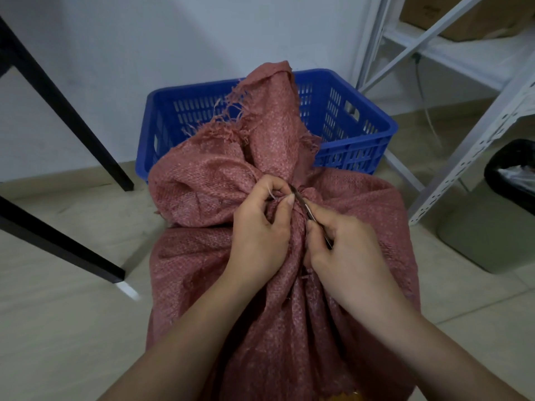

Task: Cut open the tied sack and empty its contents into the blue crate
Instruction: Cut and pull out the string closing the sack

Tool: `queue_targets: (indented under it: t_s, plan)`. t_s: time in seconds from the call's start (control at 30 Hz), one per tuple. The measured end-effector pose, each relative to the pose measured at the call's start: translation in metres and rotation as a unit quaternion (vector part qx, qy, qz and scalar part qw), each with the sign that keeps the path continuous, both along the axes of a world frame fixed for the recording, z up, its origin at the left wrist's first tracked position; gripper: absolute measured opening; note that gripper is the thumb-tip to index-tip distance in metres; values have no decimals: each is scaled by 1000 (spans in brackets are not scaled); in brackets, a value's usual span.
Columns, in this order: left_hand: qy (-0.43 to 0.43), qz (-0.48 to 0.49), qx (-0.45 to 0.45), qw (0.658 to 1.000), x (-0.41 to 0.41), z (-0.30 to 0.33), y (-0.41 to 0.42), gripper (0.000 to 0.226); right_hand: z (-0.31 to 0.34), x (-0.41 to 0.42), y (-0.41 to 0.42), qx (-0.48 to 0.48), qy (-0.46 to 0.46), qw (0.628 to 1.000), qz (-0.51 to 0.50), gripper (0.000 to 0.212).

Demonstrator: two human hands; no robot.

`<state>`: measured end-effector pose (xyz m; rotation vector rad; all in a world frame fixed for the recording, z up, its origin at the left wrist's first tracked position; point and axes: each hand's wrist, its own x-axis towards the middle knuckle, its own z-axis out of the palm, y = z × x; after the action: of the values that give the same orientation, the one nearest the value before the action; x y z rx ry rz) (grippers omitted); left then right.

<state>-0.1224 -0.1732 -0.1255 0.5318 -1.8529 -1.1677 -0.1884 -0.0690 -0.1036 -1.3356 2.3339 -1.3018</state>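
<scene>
A reddish-pink woven sack (278, 285) stands on a pale tiled floor (58, 328), filling the middle of the view, with its neck gathered and tied and the frayed top flopping up and over to the left. Directly behind it, touching or nearly touching its far side, sits the blue crate (362, 131), a slotted plastic bin with handle holes; its inside is mostly hidden by the sack's top. Two bare forearms reach in from the bottom edge. The left hand (260, 230) rests on the gathered neck, thumb and forefinger pinched together on a thin pale string (272, 195) at the tie. The right hand (347, 253) sits just to the right, fingers curled closed around a slim dark metal cutting tool (307, 208), whose tip points up and left to the knot beside the left thumb; whether it is scissors or a blade cannot be told. At left, black table legs (66, 111) slant to the floor. At right stands a white metal shelving frame (451, 117) with a cardboard box (463, 15) on a shelf; dark print on the box is too blurred to read. Below the shelving is a grey bin with a black liner (503, 221). No other writing or labels are legible.
</scene>
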Motion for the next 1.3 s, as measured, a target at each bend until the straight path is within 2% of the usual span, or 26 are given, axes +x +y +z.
queue_targets:
  t_s: [0.2,0.4,0.57,0.83,1.03,1.3]
  plan:
    - [8,5,13,1000,1,4,-3,12,4,4,2,0,-6,1000,3,50]
    - [-3,9,-14,1000,0,1,1,10,0,-1,0,2,-9,1000,-11,48]
    - [5,5,27,1000,1,3,-1,16,0,0,2,9,-19,1000,14,47]
    - [-5,16,-22,1000,1,0,2,7,-4,0,-1,-14,-4,1000,-9,45]
    - [5,25,50,998,-1,1,-3,11,-7,7,-2,-7,16,1000,-20,52]
    - [-11,35,-13,999,-3,-4,3,6,-11,0,-4,-7,5,1000,-24,49]
